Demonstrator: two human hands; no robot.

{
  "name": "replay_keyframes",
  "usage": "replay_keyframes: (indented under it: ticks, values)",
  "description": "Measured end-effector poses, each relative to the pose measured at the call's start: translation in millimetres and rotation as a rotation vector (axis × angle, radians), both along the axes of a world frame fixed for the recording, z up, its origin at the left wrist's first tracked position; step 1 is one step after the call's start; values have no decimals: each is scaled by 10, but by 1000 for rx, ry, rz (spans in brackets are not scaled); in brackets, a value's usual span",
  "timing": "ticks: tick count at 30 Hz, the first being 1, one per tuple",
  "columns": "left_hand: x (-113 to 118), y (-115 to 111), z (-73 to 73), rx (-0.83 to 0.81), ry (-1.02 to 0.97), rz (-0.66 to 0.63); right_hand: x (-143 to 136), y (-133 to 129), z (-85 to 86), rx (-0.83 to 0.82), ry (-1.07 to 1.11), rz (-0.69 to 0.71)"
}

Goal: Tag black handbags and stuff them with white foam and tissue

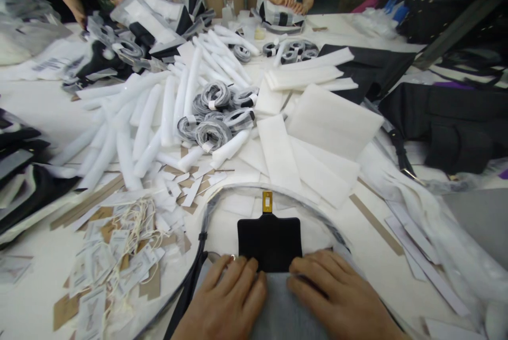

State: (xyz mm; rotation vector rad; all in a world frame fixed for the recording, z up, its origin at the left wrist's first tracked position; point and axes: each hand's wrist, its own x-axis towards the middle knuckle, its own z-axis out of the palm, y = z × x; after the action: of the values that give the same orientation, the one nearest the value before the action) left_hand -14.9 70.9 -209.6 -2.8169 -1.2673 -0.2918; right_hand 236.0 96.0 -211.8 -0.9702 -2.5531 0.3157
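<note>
A handbag point(291, 311) with a greyish, film-like covering over its body stands at the table's near edge. Its black flap tab point(270, 242) sticks up flat, tipped by a gold-coloured metal clasp plate point(267, 195). Around the tab arches the bag's strap point(204, 215), partly wrapped in clear film. My left hand point(228, 295) has its fingers curled over the bag's upper edge, left of the tab, with a ring visible. On the other side my right hand point(335, 289) grips the same edge. Both thumbs are largely hidden.
Left lie strung paper tags point(119, 255) and card strips. Ahead are white foam rolls point(151, 117), film-wrapped coiled straps point(212, 133) and white foam sheets point(333, 123). Black bags point(464, 128) lie right. Across the table a person's hands point(291, 3) rest on a wrapped item; other people stand nearby.
</note>
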Motion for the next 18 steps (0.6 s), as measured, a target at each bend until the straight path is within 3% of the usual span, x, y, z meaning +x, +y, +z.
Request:
replay_keyframes:
  ticks: [4,8,12,18]
  values:
    - [-18,-172,-21,-70,88,-55,84,-143,79,77,-75,88]
    - [-103,-251,103,-149,140,-105,190,-292,157,140,-267,139]
    - [-166,-319,224,-307,98,-133,217,-422,155,18,-298,81]
    - [-130,-464,154,-403,34,-30,157,-506,68,-104,-264,21]
